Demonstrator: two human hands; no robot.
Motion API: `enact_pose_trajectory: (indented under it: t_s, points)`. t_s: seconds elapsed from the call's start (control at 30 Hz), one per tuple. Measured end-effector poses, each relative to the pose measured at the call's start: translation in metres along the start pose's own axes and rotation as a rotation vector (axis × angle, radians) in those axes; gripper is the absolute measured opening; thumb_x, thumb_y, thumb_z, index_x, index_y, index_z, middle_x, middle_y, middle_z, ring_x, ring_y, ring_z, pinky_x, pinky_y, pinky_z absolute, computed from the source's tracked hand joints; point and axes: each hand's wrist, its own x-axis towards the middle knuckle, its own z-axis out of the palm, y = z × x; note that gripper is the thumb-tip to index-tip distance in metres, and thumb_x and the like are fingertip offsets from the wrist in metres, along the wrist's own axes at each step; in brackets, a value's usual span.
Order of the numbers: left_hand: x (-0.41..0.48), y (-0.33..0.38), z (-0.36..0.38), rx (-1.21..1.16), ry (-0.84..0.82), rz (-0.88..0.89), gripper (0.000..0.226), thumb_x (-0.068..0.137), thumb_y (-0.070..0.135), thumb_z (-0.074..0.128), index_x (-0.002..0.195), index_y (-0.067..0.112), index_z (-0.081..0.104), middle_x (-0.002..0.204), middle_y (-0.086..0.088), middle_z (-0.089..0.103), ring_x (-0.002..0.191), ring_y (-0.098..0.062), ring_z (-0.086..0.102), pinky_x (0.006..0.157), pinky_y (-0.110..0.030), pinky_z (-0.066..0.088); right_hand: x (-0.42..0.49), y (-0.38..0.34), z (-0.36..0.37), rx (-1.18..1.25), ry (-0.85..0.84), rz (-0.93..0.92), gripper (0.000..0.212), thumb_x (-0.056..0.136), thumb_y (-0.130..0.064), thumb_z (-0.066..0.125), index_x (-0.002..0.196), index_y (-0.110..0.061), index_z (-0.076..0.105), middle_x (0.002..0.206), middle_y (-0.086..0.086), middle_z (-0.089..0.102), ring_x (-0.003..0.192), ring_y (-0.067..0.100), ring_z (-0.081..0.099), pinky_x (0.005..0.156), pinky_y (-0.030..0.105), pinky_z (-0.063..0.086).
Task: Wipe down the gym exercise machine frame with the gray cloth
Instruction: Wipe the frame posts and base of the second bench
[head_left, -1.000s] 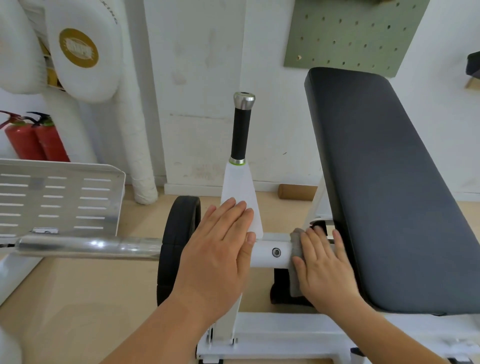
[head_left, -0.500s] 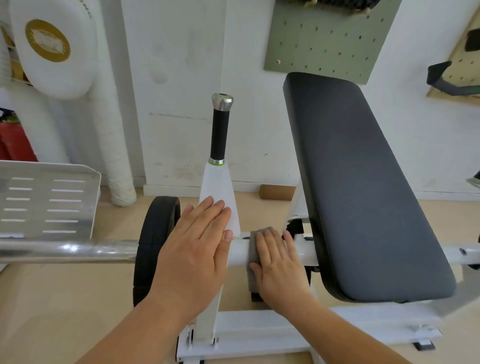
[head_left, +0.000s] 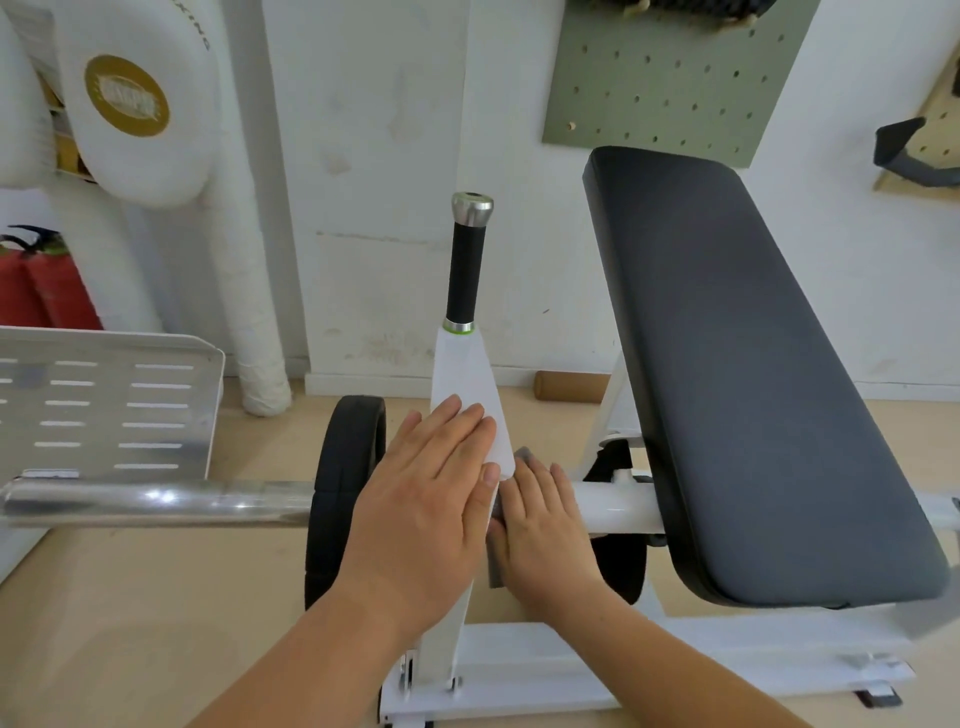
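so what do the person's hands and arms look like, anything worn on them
The left hand and right hand are both bare, with no gloves, and no rings show on the fingers. No watch, band or bracelet sits at either wrist, and no sleeve shows up to the picture's bottom edge. The visible nails are short and unpainted.

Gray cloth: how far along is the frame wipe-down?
Done: the white crossbar from the seat pad to the upright post, swept in the last second. In hand: right hand presses the gray cloth on the bar at the post; left hand rests flat on it. Left: post and base rail.
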Motion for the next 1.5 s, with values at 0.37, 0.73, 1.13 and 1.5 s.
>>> enact_pose_trajectory:
  t_s: [0.37, 0.73, 1.13, 1.5]
  points:
    - [0.002, 0.000, -0.019, -0.011, -0.190, -0.026, 0.061, 0.110, 0.049, 0.010, 0.157, 0.023, 0.040, 0.164, 0.009, 0.034, 0.156, -0.005, 0.014, 0.128, -0.038, 0.019, 0.016, 0.058, -0.037, 0.232, -0.155, 0.292, 0.038, 0.107, -0.031, 0.036, 0.143, -0.025, 0.046, 0.137, -0.006, 0.059, 0.125, 0.015, 0.055, 0.122, 0.040, 0.026]
    - [0.006, -0.027, -0.058, -0.156, 0.011, -0.124, 0.054, 0.106, 0.035, 0.031, 0.153, 0.011, 0.046, 0.164, 0.003, 0.034, 0.155, -0.006, 0.021, 0.123, -0.036, 0.021, 0.093, -0.034, -0.179, 0.626, 0.073, -0.107, 0.036, 0.111, -0.044, 0.026, 0.130, -0.044, 0.057, 0.118, -0.021, 0.063, 0.104, -0.008, 0.055, 0.089, 0.007, 0.041]
    - [-0.016, -0.067, -0.047, 0.107, -0.306, -0.288, 0.060, 0.109, 0.044, 0.016, 0.165, 0.023, 0.008, 0.170, 0.011, -0.008, 0.146, 0.005, -0.025, 0.115, -0.017, -0.024, 0.137, -0.055, -0.147, 0.229, -0.278, -0.056, 0.049, 0.110, -0.036, 0.027, 0.146, -0.006, 0.040, 0.156, 0.012, 0.035, 0.148, 0.028, 0.025, 0.124, 0.046, 0.015]
    - [-0.017, -0.063, -0.054, 0.031, -0.301, -0.324, 0.059, 0.111, 0.037, 0.024, 0.164, 0.022, 0.005, 0.169, 0.011, -0.014, 0.145, 0.004, -0.028, 0.114, -0.014, -0.022, 0.089, -0.052, -0.153, 0.367, -0.235, -0.095, 0.050, 0.102, -0.053, 0.034, 0.140, -0.021, 0.044, 0.145, -0.006, 0.043, 0.141, 0.017, 0.032, 0.126, 0.040, 0.021]
